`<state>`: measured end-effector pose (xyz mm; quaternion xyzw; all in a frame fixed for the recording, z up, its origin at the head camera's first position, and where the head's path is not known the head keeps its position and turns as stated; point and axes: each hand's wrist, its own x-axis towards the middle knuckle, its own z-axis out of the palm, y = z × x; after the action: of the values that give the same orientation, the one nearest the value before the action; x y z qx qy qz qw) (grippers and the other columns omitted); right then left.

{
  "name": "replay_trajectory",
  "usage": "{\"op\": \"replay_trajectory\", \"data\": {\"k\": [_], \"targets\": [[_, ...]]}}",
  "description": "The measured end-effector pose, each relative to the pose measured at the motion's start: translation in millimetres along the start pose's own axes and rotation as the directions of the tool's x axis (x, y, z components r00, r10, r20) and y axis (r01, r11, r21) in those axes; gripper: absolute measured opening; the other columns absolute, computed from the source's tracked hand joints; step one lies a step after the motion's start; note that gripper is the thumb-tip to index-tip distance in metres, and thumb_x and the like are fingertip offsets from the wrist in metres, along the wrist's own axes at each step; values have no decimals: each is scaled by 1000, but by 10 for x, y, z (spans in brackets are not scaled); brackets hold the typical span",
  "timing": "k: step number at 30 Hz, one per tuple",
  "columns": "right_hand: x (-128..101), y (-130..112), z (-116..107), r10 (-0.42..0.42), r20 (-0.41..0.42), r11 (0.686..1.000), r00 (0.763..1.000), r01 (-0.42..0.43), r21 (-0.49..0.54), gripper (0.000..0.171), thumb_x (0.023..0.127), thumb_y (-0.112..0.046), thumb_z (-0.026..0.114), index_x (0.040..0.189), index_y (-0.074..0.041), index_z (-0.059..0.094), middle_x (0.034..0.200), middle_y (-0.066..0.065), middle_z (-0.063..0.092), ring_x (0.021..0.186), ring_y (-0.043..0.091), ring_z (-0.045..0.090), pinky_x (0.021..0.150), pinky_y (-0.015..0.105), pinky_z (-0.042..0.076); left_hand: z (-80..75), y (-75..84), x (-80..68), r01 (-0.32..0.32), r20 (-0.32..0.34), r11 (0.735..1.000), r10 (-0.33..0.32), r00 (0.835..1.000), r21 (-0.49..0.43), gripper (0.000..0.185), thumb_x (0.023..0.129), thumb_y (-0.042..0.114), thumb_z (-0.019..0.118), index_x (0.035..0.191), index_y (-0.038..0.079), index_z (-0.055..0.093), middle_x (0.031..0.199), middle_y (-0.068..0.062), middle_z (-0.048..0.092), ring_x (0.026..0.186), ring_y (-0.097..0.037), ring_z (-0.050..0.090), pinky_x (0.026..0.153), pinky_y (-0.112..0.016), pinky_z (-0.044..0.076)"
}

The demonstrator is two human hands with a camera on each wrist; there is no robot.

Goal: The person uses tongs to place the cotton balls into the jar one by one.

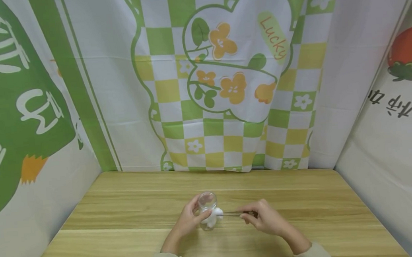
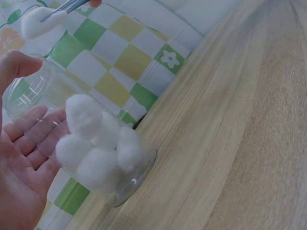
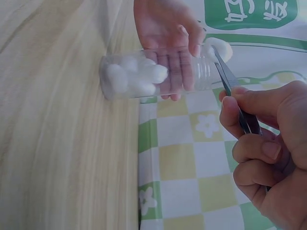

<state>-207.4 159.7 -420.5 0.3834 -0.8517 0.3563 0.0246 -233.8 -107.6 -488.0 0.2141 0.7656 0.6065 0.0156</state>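
A clear, open-mouthed jar (image 1: 207,201) stands upright on the wooden table, with several white cotton balls (image 2: 98,165) in its lower part. My left hand (image 1: 190,219) grips the jar near its top, the thumb on the near side and the fingers behind the glass. My right hand (image 3: 268,139) pinches a pair of metal tweezers (image 3: 235,93). Between the tweezer tips is one cotton ball (image 3: 218,49), held outside the jar, close to its mouth. In the left wrist view this same cotton ball (image 2: 42,21) appears above the rim.
The wooden table (image 1: 125,202) extends to both sides of the hands. Behind it hangs a green, yellow and white checked curtain (image 1: 213,136). Printed cloth walls stand at the left (image 1: 8,118) and right (image 1: 400,131).
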Motion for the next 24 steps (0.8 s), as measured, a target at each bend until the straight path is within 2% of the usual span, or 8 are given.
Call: {"op": "replay_trajectory", "data": {"k": [10,15,24], "targets": [[83,-35,-39,8,-75,1000,997,-7,13,18,90,-3,62,103,5,71,65,11,68,48,-12,36,39,8,36,-5,5,11,-12,3,1000,12,1000,10,60,92,19,63,143,0,38,144,-25,47,137,-48,39,114,-67,30],[122,-33,-36,-21,-122,1000,992,21,-4,17,89,-2,63,102,5,72,64,10,68,49,-13,36,39,7,35,6,15,17,3,-13,1000,-3,1000,9,59,91,19,64,142,1,40,144,-24,48,137,-47,40,115,-65,31],[185,-55,-22,20,-126,1000,992,-21,-7,19,90,-4,63,104,6,71,66,13,69,50,-11,38,41,7,36,17,3,15,14,-22,1000,-14,1000,3,55,91,18,64,140,2,44,139,-25,53,135,-45,45,115,-62,32]]}}
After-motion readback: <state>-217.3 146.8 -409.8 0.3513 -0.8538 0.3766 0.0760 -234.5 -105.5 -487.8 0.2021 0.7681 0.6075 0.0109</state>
